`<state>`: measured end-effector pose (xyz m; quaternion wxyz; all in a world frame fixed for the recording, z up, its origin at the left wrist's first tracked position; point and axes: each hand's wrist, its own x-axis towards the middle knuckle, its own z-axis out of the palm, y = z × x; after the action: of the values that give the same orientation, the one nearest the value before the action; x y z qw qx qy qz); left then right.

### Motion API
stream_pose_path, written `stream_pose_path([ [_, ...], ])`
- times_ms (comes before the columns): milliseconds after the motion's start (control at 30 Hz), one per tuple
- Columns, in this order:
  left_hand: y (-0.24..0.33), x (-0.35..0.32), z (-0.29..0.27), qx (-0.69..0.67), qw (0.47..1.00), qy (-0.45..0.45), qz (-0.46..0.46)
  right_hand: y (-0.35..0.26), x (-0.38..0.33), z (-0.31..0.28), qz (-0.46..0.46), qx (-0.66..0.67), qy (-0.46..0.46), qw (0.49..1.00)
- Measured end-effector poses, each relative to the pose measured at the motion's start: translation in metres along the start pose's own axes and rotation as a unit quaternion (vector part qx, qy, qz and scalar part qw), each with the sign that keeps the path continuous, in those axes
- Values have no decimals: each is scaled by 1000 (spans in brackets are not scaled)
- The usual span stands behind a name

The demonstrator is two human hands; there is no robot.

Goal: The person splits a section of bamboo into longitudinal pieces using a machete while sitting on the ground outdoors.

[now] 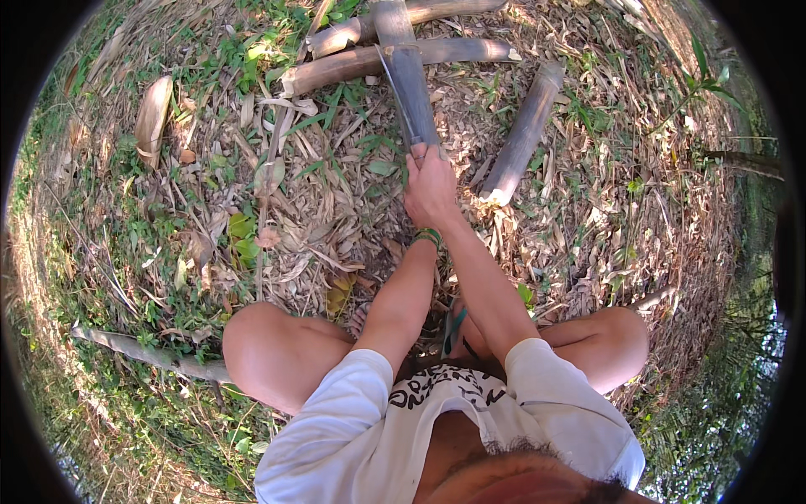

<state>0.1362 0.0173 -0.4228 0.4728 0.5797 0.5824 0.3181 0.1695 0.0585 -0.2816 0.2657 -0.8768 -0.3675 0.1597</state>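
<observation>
A thick dark bamboo pole (407, 80) points away from me, its far part lying over two crosswise bamboo pieces. Along its left side runs a long, narrow metal blade (396, 94); whether it belongs to a saw or a machete I cannot tell. My right hand (432, 185) is closed at the near end of the blade, fingers wrapped around a grip that is hidden. Under the right wrist comes my left hand (411, 206), mostly covered by the right one, close to the pole's near end. A green band circles the left wrist.
The crosswise bamboo pieces (336, 70) (357, 32) lie at the far side. Another cut bamboo length (525, 134) rests to the right. A dry husk (154, 122) is at far left, and a branch (159, 356) lies beside my left knee. Dry leaves and green weeds cover the ground.
</observation>
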Motion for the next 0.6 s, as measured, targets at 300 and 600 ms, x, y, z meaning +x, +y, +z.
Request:
stream_pose_path([
  [300,46,-2,-22,35,998,8,-42,-42,20,-68,-45,285,67,955],
  [600,68,-2,-28,48,997,-23,-50,2,53,-58,49,136,-40,989],
])
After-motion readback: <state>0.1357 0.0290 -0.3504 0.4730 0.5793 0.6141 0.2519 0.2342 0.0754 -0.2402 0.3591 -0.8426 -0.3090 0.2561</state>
